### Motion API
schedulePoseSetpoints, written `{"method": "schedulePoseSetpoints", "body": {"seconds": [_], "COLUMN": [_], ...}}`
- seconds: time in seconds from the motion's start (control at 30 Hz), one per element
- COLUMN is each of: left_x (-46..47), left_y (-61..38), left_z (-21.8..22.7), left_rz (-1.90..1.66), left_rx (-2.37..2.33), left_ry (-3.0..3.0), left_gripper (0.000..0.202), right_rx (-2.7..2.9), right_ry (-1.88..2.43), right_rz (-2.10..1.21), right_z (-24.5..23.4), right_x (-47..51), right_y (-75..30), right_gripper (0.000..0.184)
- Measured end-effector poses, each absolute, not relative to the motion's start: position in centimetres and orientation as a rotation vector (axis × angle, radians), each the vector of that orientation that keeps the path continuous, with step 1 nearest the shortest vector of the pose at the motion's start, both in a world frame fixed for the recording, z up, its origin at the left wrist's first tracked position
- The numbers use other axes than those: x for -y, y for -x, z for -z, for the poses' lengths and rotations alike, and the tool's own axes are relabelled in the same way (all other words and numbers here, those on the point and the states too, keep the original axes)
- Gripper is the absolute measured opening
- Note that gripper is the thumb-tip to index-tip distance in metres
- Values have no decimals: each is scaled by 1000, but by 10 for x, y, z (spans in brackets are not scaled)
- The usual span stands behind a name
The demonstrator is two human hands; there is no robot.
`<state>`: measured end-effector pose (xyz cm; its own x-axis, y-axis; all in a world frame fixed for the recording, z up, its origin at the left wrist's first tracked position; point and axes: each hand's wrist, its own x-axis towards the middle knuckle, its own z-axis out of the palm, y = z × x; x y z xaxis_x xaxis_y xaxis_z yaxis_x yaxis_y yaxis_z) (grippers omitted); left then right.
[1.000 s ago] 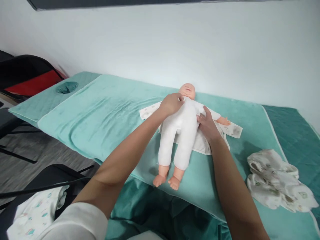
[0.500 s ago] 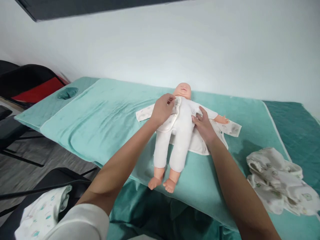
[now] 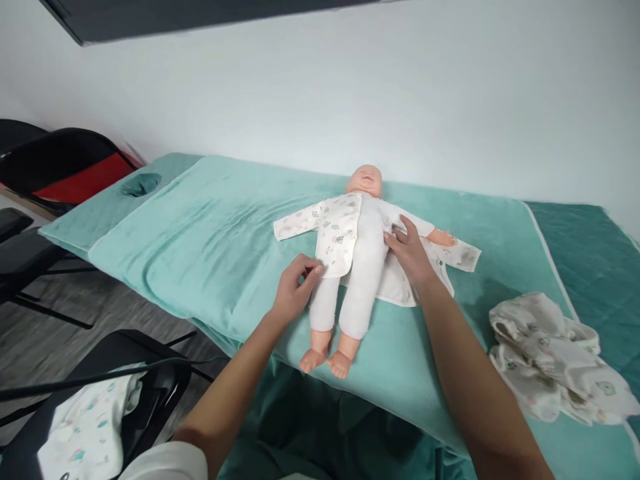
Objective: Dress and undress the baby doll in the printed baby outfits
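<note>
A baby doll [image 3: 367,267] in a white body lies on its back, head toward the wall. A white printed baby jacket [image 3: 339,233] covers one side of its chest, with that sleeve laid out to the left. The jacket's other half is spread under the doll on the right, its sleeve flat beyond the doll's bare arm. My left hand [image 3: 295,287] pinches the lower hem of the jacket at its outer corner. Against the doll's side rests my right hand [image 3: 409,253], thumb and fingers apart.
The doll lies on a green-covered massage bed [image 3: 200,227] with a face hole [image 3: 141,185] at the left end. Crumpled printed baby clothes [image 3: 555,360] lie on the right. Black folding chairs [image 3: 65,163] stand left; the nearest chair carries a printed cloth [image 3: 90,427].
My left hand has moved down from the doll's chest to the jacket's hem. The front panel, folded back before, now lies flat over the chest. My right hand stays in place.
</note>
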<state>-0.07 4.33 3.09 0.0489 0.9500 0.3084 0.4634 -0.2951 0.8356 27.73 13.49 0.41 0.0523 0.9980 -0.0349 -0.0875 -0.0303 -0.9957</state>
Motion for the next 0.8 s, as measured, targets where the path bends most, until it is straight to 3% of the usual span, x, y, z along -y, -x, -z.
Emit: {"method": "schedulePoseSetpoints", "body": {"seconds": [0.3,0.47,0.57,0.63,0.8], "left_x": [-43,-53,-83,-112,-173], "left_y": [-12,-28,-43,-57,-100], "left_z": [-46,-70,-86,-91,-99], "left_rz": [-1154,-1041,-1108,-1123,-889], "left_rx": [-1473,-1325,-1387,-1379,-1305], "left_ry": [-2214,-2210,-2227,-2305,-2436], "left_gripper": [18,28,28,23,23], "right_rx": [1156,1240,1134,1030,865], "right_ry": [1246,1479,1571,1614,1677], "right_rz": [-1186,-859,-452,-296,-469], "right_z": [-14,-27,-29,-26,-12], "right_x": [-128,-125,-130,-136,-149], "right_y": [-277,-296,-316,-329,-348], "right_gripper": [97,45,27,27,37]}}
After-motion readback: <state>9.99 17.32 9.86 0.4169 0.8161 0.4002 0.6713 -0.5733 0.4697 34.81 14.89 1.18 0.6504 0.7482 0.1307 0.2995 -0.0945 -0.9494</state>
